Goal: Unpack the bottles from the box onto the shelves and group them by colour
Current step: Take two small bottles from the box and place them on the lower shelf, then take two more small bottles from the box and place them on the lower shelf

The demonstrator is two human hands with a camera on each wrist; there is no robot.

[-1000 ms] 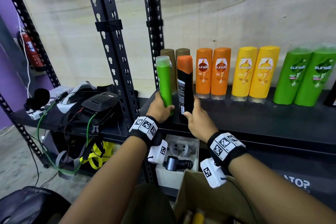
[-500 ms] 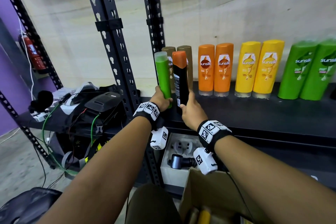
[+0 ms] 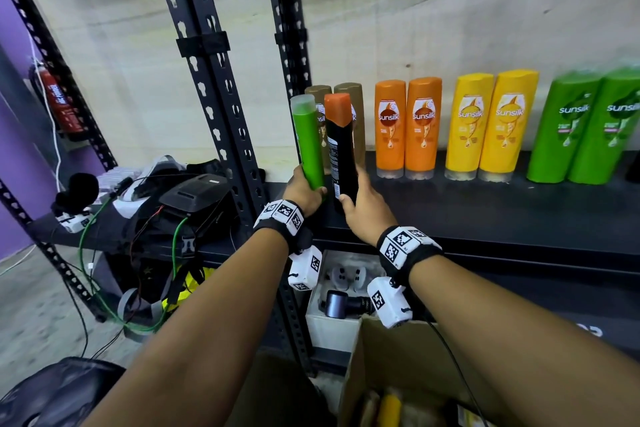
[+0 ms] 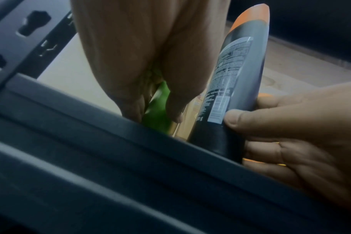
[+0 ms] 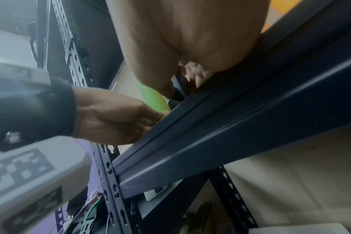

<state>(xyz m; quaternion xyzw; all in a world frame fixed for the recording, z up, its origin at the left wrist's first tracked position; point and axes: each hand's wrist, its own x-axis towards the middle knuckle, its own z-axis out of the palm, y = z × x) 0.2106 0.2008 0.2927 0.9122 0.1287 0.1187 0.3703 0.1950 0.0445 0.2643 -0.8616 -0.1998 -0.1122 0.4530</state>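
Here, the left hand grips a green bottle, the right hand a black can; both look rigid, light and slick, best held low.

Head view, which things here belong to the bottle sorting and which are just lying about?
Job: green bottle in left hand; black bottle in right hand; shelved bottles; box.
Lying about: fire extinguisher; black device; green cable.

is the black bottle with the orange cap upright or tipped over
Upright: the black bottle stands vertical, orange cap on top, gripped low by the right hand.
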